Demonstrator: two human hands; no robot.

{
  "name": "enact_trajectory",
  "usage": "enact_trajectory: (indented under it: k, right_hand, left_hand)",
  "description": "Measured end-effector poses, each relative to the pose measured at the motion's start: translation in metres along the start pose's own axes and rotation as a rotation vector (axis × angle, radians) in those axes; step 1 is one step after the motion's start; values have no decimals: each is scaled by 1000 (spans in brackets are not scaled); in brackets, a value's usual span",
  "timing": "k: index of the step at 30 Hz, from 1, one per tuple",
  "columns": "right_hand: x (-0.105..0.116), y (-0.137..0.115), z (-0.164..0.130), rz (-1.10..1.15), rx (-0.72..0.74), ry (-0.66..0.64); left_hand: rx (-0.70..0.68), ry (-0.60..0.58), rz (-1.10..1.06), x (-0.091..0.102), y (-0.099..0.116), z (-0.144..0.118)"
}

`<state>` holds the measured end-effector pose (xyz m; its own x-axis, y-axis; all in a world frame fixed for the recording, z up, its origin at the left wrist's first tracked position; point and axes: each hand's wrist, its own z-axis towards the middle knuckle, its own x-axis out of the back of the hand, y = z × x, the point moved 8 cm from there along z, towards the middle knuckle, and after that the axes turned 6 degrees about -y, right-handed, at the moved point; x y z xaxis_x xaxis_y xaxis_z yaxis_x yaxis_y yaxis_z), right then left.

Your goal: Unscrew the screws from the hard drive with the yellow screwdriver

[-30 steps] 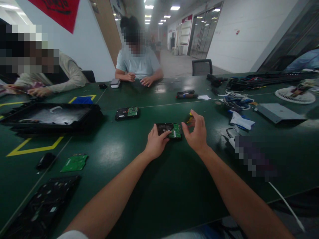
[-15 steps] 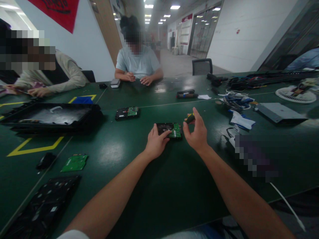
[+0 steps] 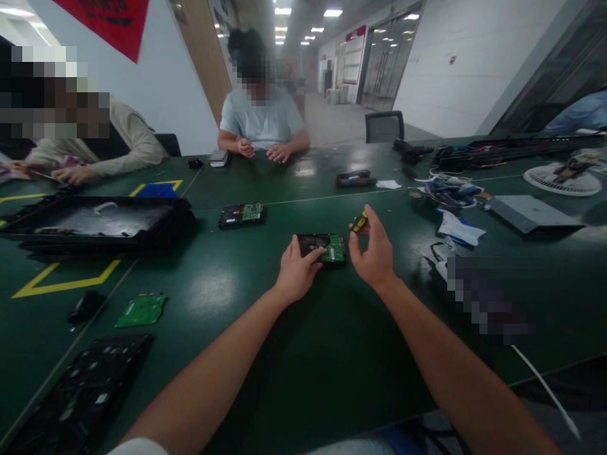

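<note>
On the green table point(image 3: 265, 392), just in front of you, your left hand point(image 3: 296, 273) rests on the near left corner of the hard drive point(image 3: 323, 248), the fingers flat and half closed on it, so the drive lies steady with its green circuit board facing up. Your right hand point(image 3: 376, 253) is now closed around a small yellow and black tool point(image 3: 359, 222), held between thumb and fingertips just beside the right edge of the drive; it looks like a short screwdriver, but the tip is too small to tell.

Compared with one second ago, your right hand changes most: then it was wide open, with fingers spread above the yellow object on the table, and half a second ago the fingers were already closing on it. Now the tool is lifted and turned a little more upright. I judge that the picking up is finished and the tool is ready to meet the board.

Your left hand and the drive do not move at all between the pictures. Farther on the table, a second hard drive point(image 3: 241, 215) and a loose green board point(image 3: 141, 309) stay in their places.
</note>
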<state>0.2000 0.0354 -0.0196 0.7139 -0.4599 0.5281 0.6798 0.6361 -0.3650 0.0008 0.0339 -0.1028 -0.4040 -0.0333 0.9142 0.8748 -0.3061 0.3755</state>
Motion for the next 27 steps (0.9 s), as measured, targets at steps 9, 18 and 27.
enact_trajectory:
  k: [9, 18, 27]
  right_hand:
    - [4, -5, 0, -23, -4, 21]
    - [3, -2, 0, -14, -15, 20]
    - [3, -3, 0, 39, -3, 31]
  left_hand:
    - [-8, 4, -6, -2, -1, 0]
    - [-11, -5, -7, -1, -1, 0]
    - [-3, -10, -22, -2, -2, 0]
